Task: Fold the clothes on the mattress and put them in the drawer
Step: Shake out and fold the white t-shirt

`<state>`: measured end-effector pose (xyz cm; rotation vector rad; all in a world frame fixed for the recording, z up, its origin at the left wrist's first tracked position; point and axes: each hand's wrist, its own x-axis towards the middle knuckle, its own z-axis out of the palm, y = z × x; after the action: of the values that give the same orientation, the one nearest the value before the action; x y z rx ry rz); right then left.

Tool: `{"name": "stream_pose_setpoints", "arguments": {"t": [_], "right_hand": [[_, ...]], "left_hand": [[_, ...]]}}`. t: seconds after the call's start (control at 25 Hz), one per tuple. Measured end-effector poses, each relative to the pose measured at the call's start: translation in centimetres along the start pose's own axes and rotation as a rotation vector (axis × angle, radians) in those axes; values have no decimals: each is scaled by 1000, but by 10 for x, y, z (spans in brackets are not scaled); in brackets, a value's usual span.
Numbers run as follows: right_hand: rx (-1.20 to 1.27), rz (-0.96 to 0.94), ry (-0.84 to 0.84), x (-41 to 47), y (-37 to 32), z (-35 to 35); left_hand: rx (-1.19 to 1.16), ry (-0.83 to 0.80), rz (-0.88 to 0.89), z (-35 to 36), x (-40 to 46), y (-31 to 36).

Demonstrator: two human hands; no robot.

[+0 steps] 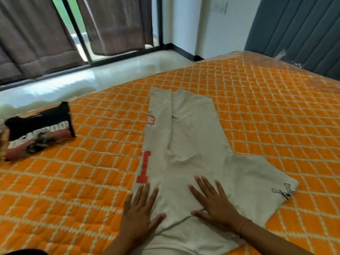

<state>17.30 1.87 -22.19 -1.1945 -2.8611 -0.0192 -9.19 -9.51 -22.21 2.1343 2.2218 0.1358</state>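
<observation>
A light grey T-shirt (pixel 191 144) with red print lies flat on the orange quilted mattress (pixel 82 181). Its left side is folded over the middle; its right sleeve sticks out toward the right. My left hand (pixel 141 212) presses flat on the shirt's near left edge, fingers straight and spread. My right hand (pixel 213 201) lies flat on the shirt's near middle, fingers spread too. Neither hand grips the cloth. At the mattress's left edge sits a folded black garment (pixel 40 124) on top of a folded pinkish one (pixel 31 144).
Beyond the mattress's far edge there is a pale glossy floor (pixel 92 80), brown curtains (pixel 33 34) and a dark-framed glass door. A grey padded headboard (pixel 303 30) rises at the far right. No drawer is in view.
</observation>
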Motion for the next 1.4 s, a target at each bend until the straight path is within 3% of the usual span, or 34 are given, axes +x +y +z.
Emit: {"name": "stream_pose_setpoints", "arguments": {"t": [0.08, 0.16, 0.28, 0.36, 0.48, 0.56, 0.64, 0.72, 0.76, 0.84, 0.88, 1.0, 1.12, 1.2, 1.32, 1.4], "right_hand": [[61, 278, 156, -4, 30, -12], [217, 806, 295, -11, 72, -29], [461, 1458, 201, -27, 126, -54], [630, 1679, 191, -37, 145, -55], [1065, 1770, 377, -44, 169, -49], [1410, 1707, 450, -37, 166, -63], [1422, 1579, 492, -18, 149, -78], [1235, 1219, 571, 14, 103, -101], [1179, 996, 579, 30, 70, -115], [1190, 596, 469, 52, -3, -131], [1204, 408, 381, 60, -37, -133], [1090, -11, 165, 73, -106, -118], [949, -123, 53, 77, -130, -95], [926, -150, 107, 81, -141, -95], [996, -180, 211, 99, -163, -107], [1034, -200, 162, 107, -180, -107]], "left_hand": [[-14, 92, 22, -8, 13, 13], [-56, 211, 103, -17, 45, 46], [-133, 142, 264, -19, 112, 118], [-121, -71, 301, -19, 139, 161], [-20, -307, 349, -8, 141, 185], [-100, -302, 339, -10, 139, 183], [-498, -403, 177, -39, 144, 181], [-1223, -453, -185, -77, 150, 170], [-1474, -521, -317, -94, 148, 151], [-1750, -627, -397, -121, 145, 112], [-1805, -602, -444, -127, 142, 90], [-1703, -521, -658, -135, 119, 33], [-1357, -611, -695, -119, 94, -7], [-1235, -528, -633, -119, 86, -20], [-1205, -250, -435, -143, 78, -40], [-1177, -197, -396, -146, 72, -59]]}}
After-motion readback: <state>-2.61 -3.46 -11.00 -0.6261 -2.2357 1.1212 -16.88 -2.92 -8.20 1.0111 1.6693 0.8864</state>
